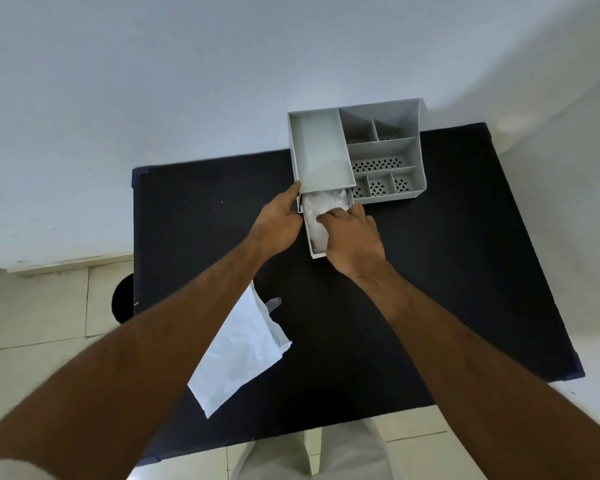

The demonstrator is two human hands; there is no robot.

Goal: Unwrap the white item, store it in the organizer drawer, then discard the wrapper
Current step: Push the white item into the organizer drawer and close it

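Note:
A grey organizer stands at the far side of the black table. Its drawer is pulled out toward me, and the crumpled white item lies inside it. My right hand rests on the white item in the drawer, fingers pressing down on it. My left hand holds the organizer's left front corner beside the drawer. The empty white wrapper lies flat on the table near me, partly under my left forearm.
The organizer has several open compartments on its right, some with perforated bottoms. A round black object sits on the tiled floor left of the table. A white wall rises behind the table.

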